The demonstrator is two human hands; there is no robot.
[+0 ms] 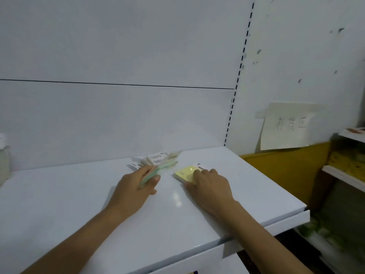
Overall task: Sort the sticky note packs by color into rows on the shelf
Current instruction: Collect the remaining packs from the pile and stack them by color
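A yellow sticky note pack (185,172) lies flat on the white shelf (79,204), right of the middle. My right hand (209,184) rests on its near right part, fingers laid over it. To its left a blurred heap of sticky note packs (162,160), green, pink and pale with white labels, lies near the back panel. My left hand (136,184) is closed around the near end of that heap, thumb on the right side and fingers on the left.
The shelf's white back panel (118,115) rises right behind the packs. The shelf's right edge (286,196) drops off beside a yellow wall base and other racks. A paper sign (288,127) hangs on the wall. A pale object (4,161) stands at the far left.
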